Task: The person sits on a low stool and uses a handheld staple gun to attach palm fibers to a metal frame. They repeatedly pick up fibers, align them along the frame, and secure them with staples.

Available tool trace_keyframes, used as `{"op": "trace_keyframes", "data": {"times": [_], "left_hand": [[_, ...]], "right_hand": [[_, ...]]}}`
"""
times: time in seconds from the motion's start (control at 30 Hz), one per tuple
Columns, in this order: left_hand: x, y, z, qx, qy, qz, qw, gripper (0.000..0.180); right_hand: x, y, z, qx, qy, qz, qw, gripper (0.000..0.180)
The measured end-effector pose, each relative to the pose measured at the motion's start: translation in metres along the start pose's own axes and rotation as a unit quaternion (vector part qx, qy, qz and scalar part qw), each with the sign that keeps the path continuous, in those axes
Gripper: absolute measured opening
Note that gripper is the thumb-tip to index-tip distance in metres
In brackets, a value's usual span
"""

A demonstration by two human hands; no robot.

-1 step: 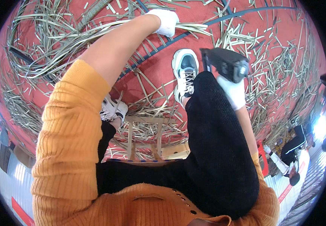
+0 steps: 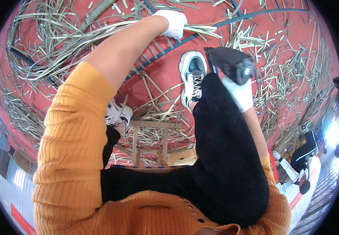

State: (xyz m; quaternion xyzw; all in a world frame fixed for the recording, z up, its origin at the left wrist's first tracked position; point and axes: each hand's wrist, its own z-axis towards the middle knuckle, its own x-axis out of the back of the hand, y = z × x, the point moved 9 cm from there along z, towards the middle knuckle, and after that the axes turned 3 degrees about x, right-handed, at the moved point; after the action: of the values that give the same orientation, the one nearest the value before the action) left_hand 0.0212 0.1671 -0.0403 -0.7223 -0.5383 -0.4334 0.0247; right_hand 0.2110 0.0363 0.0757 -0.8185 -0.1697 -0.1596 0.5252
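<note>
My left hand (image 2: 172, 24), in a white glove, is closed around a bundle of flat pale woven-fibre strips (image 2: 200, 29). It rests at the curved dark metal frame (image 2: 251, 15), whose row of short crossbars shows beside my forearm. My right hand (image 2: 240, 94), gloved too, is wrapped around the grip of a black power tool (image 2: 232, 64) shaped like a staple gun. The tool is held in the air by my right knee, apart from the frame. My fingers are mostly hidden behind it.
Cut strips (image 2: 283, 74) litter the red floor (image 2: 153, 92). Long strips (image 2: 56, 58) lie tangled at the left. A wooden frame (image 2: 165, 137) stands between my legs, near my shoes (image 2: 193, 72). Another person (image 2: 300, 170) is at the far right.
My right hand and the black tool have shifted slightly left, and the tool has tilted a little. My left hand stays on the strips.
</note>
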Motion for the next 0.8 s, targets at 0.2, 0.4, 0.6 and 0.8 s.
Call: {"op": "trace_keyframes", "data": {"times": [0.2,0.4,0.6,0.8], "left_hand": [[-0.004,-0.002,0.004,0.007,-0.015,-0.005,1.0,0.029],[-0.007,-0.003,0.005,0.023,-0.024,-0.02,0.999,0.027],[-0.005,-0.005,0.002,0.046,-0.019,-0.043,0.998,0.027],[-0.006,-0.005,0.004,0.045,-0.013,-0.04,0.998,0.029]], "right_hand": [[-0.062,-0.019,0.021,0.106,-0.152,-0.174,0.967,0.027],[-0.074,-0.01,0.016,0.07,-0.15,-0.205,0.965,0.021],[-0.082,-0.001,0.02,0.059,-0.163,-0.204,0.964,0.017],[-0.082,-0.004,0.019,0.081,-0.171,-0.211,0.959,0.018]]}}
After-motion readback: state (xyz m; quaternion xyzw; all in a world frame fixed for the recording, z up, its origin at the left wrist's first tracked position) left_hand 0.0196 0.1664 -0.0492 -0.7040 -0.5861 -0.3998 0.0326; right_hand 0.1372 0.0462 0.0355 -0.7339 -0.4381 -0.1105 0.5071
